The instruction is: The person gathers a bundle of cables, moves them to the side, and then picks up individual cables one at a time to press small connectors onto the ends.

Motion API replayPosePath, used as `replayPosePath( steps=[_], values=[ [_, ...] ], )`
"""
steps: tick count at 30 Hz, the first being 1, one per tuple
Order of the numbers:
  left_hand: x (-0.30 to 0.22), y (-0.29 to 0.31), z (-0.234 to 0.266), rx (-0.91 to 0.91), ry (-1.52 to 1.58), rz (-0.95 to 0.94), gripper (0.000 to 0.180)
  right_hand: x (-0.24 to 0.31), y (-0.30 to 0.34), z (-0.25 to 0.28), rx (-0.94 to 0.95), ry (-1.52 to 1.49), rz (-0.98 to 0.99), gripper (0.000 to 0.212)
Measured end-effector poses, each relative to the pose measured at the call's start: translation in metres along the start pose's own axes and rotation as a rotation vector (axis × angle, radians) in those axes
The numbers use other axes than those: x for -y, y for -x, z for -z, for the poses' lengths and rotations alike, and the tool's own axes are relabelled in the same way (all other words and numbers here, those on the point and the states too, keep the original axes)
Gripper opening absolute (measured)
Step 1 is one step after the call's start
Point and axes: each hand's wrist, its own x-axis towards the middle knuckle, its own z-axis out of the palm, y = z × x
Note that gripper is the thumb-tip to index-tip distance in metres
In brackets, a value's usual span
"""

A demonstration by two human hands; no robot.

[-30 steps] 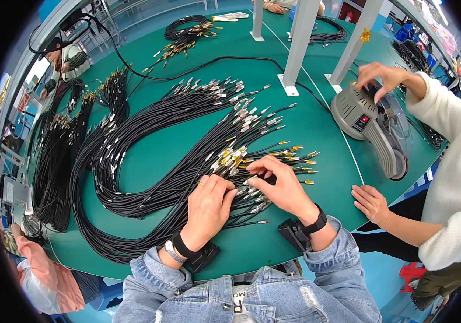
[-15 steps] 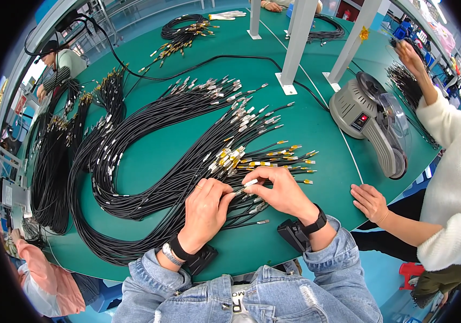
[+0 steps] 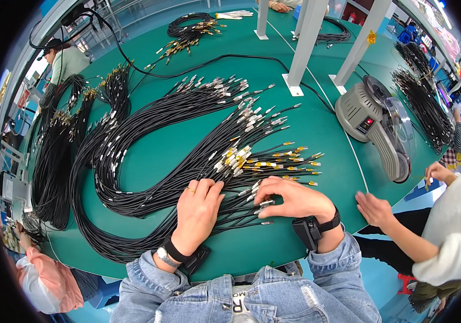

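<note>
My left hand [image 3: 197, 211] lies over a bundle of thin black cables [image 3: 155, 194], its fingers bent across them and its thumb partly hidden. To its right, my right hand [image 3: 298, 198] has thumb and fingers apart around the metal-tipped cable ends [image 3: 257, 207] near the table's front edge. Whether those fingertips touch a cable is hard to make out. Yellow and white tags [image 3: 234, 159] sit on cable ends just beyond my hands. The cables curve left in a large U across the green table [image 3: 149, 161].
A grey tape dispenser [image 3: 368, 116] stands to the right, near grey metal posts [image 3: 300, 54]. More cable bundles [image 3: 53, 177] lie at the left, far side [image 3: 193, 27] and right [image 3: 424, 107]. A co-worker's hand [image 3: 376, 210] is close on my right.
My hands have moved apart, and the white-tagged cable end pinched between them is no longer held there. The co-worker's raised arm at the right has come down.
</note>
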Motion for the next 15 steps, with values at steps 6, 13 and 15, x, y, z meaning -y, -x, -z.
replayPosePath(
  steps=[6,13,15],
  values=[
    [-0.003,-0.007,0.001,0.104,-0.105,-0.031,0.028,-0.005,-0.015,-0.011,-0.344,0.149,-0.073,0.013],
    [0.005,-0.006,0.002,0.07,-0.136,-0.069,0.029,-0.008,-0.047,-0.03,-0.406,0.52,0.12,0.01],
    [0.009,-0.007,0.006,0.082,-0.192,-0.06,0.032,-0.013,-0.05,-0.033,-0.416,0.577,0.137,0.009]
  ],
)
